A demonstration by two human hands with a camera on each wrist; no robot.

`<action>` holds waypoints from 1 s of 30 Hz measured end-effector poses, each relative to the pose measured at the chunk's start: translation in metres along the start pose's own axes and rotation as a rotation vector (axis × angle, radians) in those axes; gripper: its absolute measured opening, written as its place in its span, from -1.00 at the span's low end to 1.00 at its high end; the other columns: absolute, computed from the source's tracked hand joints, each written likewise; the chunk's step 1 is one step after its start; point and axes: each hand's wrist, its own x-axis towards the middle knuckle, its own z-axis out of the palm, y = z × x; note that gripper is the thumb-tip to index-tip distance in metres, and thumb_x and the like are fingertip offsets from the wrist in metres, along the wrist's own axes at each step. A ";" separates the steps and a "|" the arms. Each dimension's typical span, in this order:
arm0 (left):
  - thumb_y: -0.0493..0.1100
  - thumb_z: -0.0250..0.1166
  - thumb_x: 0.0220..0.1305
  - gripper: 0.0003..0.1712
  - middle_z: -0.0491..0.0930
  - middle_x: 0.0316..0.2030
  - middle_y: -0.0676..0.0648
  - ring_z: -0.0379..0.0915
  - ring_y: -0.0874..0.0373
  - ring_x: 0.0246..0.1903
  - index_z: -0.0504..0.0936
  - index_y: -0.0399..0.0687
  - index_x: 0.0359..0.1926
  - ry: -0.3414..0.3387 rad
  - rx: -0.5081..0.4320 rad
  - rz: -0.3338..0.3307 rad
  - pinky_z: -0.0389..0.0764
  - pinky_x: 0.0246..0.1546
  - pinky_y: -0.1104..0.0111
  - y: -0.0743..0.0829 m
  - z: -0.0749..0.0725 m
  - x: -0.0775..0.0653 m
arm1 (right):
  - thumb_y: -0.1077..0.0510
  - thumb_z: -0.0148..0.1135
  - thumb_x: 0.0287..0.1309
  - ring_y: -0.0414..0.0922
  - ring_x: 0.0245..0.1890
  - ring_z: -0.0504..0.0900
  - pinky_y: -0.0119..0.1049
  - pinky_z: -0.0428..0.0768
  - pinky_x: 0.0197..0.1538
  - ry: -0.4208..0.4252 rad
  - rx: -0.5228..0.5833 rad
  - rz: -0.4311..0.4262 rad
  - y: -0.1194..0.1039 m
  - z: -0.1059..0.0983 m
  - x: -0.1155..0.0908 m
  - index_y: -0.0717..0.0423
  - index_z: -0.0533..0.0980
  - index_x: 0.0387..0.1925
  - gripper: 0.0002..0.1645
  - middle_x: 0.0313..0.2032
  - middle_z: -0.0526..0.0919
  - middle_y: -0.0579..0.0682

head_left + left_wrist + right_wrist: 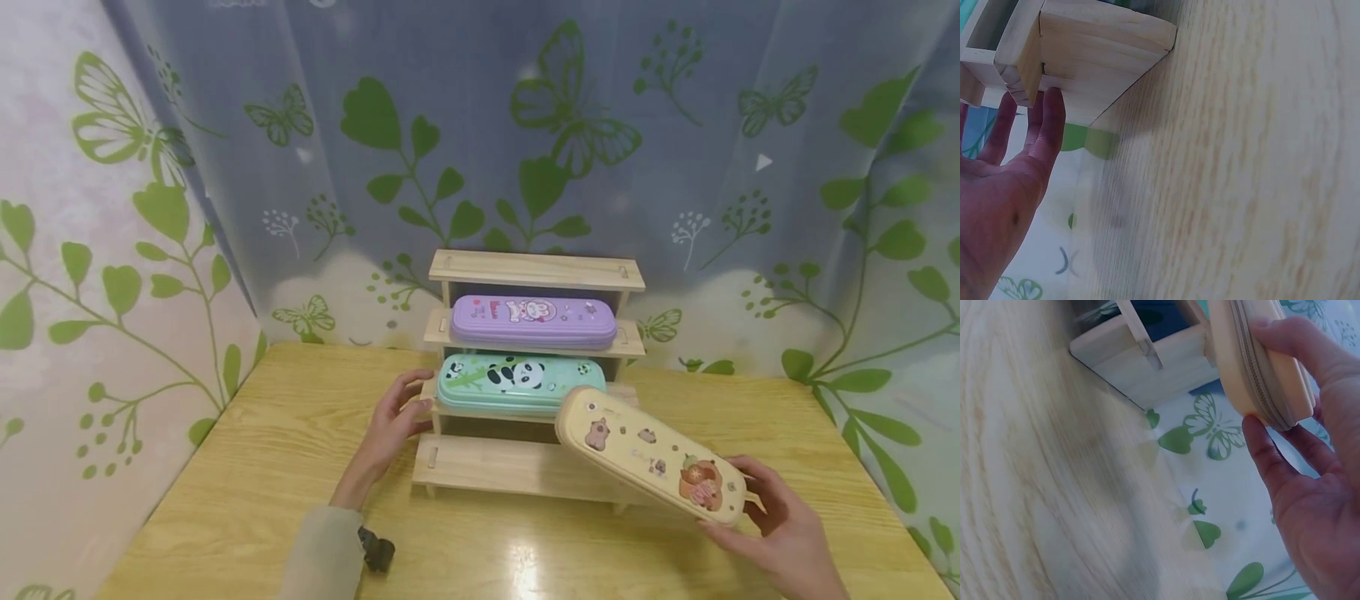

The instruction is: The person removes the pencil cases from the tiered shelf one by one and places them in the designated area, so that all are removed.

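Observation:
A yellow pencil case [652, 454] with capybara pictures is tilted in the air in front of the wooden stepped rack [517, 471]. My right hand [787, 529] grips its right end. The right wrist view shows its zipper side [1250, 362], with the thumb on one face and fingers under the end. My left hand [393, 417] touches the left side of the rack, fingers extended around a plank end [1022, 81]. A mint-green panda pencil case [517, 383] lies on one step, partly overlapped by the yellow case. Above it lies a purple rabbit pencil case [532, 321].
The rack stands on a wood-grain table [247, 492], close to a patterned curtain [465, 125]. Its top plank [536, 268] is bare. A small black object [377, 552] sits at the left sleeve's cuff.

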 end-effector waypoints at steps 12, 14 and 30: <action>-0.26 0.08 0.48 -0.46 0.29 0.46 -0.21 0.23 -0.17 0.43 0.33 0.00 0.42 -0.006 0.002 -0.011 0.63 0.18 -0.08 0.001 0.001 0.000 | 0.75 0.38 -0.28 -0.40 0.01 0.55 -0.67 0.59 -0.08 0.141 0.202 0.001 0.004 -0.021 -0.002 0.31 0.40 0.30 -0.02 0.11 0.61 -0.25; -0.26 0.08 0.48 -0.46 0.28 0.46 -0.21 0.21 -0.17 0.43 0.33 -0.01 0.42 -0.005 0.002 -0.010 0.63 0.19 -0.08 0.001 0.001 0.000 | 0.76 0.37 -0.28 -0.40 0.01 0.56 -0.67 0.59 -0.10 0.175 0.226 0.017 0.006 -0.024 -0.001 0.28 0.42 0.29 -0.01 0.11 0.61 -0.25; -0.24 0.08 0.49 -0.48 0.26 0.48 -0.19 0.15 -0.18 0.48 0.32 0.00 0.42 0.001 0.017 -0.019 0.61 0.21 -0.09 0.001 0.000 -0.001 | 0.65 0.50 -0.26 -0.39 -0.24 0.59 -0.67 0.59 -0.30 0.504 0.231 0.330 0.014 -0.027 0.009 -0.05 0.48 0.11 -0.10 0.02 0.54 -0.24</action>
